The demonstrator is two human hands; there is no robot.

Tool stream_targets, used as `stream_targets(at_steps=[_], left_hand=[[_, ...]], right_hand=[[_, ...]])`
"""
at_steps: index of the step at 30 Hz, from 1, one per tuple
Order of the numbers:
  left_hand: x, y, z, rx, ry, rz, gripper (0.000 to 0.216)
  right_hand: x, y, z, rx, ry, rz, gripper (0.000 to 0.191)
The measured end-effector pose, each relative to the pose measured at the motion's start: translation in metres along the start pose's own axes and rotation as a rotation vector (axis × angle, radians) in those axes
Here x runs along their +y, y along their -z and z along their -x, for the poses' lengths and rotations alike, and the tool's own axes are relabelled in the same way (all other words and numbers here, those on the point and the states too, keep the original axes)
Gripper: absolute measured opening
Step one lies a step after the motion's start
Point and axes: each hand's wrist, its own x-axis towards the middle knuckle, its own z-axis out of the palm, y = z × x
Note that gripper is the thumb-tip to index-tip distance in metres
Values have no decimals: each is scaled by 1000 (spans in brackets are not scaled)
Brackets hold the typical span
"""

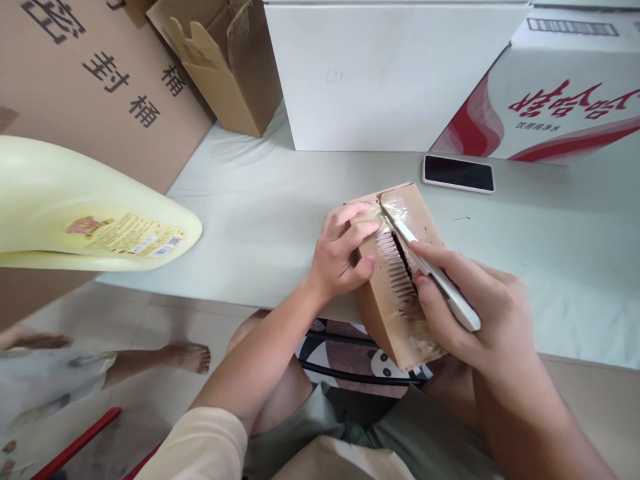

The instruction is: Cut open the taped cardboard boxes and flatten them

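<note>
One slip of cutter [454, 295] gripped by right hand [483, 313] could cut left hand [341, 252] clasping box [393, 267] at surface's [255, 227] near edge.

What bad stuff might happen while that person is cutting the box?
The knife might slip and nick the left hand, because its fingers rest close to the blade. The cardboard box seems to jut past the edge of the table, so a hard push could tip it. And if the blade goes too deep, it might scratch anything inside, though I can't see what's in there.
</note>
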Motion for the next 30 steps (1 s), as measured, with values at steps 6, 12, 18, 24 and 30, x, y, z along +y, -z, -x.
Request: stream_targets(at_steps=[6,12,18,24,30], left_hand=[[1,2,-1,-18,11,-9,50],[2,2,-2,-9,-8,-36,51],[2,1,-2,-4,-10,-49,52],[2,2,-2,-14,-2,-40,52],[2,2,0,-40,27,-76,59]], right_hand=[[1,-1,0,-2,-10,-5,29],[1,4,6,23,-59,-56,29],[3,0,0,-21,-4,-41,29],[0,4,9,48,-88,-89,31],[-2,3,5,39,-67,-107,32]])
